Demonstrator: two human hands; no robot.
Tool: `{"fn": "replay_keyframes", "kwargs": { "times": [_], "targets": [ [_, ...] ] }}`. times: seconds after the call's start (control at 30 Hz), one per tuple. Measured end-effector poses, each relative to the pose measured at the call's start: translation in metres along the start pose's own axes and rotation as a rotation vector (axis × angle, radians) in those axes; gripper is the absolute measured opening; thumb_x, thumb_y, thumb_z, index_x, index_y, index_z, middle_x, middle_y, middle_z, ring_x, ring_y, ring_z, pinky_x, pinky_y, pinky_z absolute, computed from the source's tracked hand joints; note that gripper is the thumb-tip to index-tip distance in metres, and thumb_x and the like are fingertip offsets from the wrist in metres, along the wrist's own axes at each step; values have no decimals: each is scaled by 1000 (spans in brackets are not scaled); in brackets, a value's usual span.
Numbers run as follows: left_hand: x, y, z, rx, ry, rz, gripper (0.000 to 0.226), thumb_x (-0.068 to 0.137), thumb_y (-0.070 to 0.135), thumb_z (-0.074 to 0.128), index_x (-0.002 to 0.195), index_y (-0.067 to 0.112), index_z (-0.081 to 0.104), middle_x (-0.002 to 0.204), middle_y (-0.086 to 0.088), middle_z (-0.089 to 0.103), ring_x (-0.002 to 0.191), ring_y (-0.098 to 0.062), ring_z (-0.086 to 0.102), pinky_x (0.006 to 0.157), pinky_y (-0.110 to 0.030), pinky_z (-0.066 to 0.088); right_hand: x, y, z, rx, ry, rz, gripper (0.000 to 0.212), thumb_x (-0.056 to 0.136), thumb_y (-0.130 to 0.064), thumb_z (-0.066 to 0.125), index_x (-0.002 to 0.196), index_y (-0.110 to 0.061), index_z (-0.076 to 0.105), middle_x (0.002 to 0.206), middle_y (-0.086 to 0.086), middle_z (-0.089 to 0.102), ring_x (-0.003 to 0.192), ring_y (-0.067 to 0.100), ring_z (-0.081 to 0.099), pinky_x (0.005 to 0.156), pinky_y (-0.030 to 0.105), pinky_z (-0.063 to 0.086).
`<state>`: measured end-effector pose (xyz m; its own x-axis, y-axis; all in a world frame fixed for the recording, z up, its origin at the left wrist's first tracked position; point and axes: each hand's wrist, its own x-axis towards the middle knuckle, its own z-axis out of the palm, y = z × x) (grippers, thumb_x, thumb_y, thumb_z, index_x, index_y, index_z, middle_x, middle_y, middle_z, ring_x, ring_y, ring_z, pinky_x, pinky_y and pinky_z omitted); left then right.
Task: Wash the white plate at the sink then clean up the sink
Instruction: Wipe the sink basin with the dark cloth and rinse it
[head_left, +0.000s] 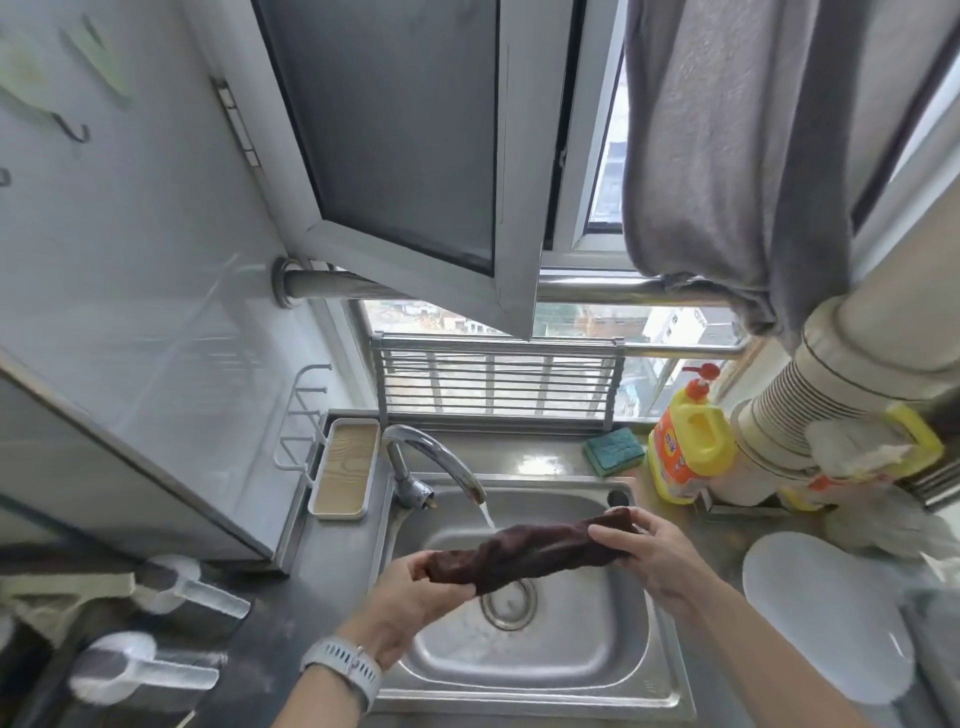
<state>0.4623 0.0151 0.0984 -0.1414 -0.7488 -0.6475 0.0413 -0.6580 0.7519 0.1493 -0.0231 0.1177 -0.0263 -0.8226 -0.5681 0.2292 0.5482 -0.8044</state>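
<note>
Now the left hand (415, 577) and right hand (644, 551) each curl around one end of a dark brown cloth (530, 551), twisted into a roll over the steel sink (613, 654). Water runs from the faucet (431, 457) onto the cloth. A green sponge (615, 449) and yellow detergent bottle (685, 447) stand behind. The white plate (826, 618) lies on the counter (322, 577) right of the sink, seemingly face down.

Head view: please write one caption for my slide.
Both hands, left hand and right hand, wring brown cloth over sink.
</note>
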Motion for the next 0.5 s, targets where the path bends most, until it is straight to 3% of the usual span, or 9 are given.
{"fn": "replay_keyframes", "kwargs": {
  "times": [0.07,0.2,0.37,0.5],
  "targets": [
    [4,-4,4,-28,86,-33,26,85,1,76,111,-1,71,105,-16,77,89,-21,73,71,-28,58,7,10,-4,-55,1,41,59,51,1,92,103,5,64,88,20,70,74,30,69,58,26,58],
    [9,-14,8,10,228,-25,15,92,16,73,105,8,73,102,-15,77,92,-25,71,73,-33,59,16,18,-10,-90,19,35,41,63,8,83,99,1,65,95,22,68,77,31,68,58,25,58],
    [8,-17,0,-138,231,23,20,93,13,71,108,0,75,103,-21,79,100,-34,75,84,-38,59,14,11,-21,-37,-57,13,53,58,-10,89,106,4,71,100,23,74,89,32,71,75,29,61],
    [7,-19,6,-168,267,57,18,94,14,69,107,4,76,102,-21,79,102,-36,74,85,-38,58,11,8,-23,-119,-168,83,37,65,3,85,100,6,75,103,28,74,93,36,71,93,40,54]
  ]
}}
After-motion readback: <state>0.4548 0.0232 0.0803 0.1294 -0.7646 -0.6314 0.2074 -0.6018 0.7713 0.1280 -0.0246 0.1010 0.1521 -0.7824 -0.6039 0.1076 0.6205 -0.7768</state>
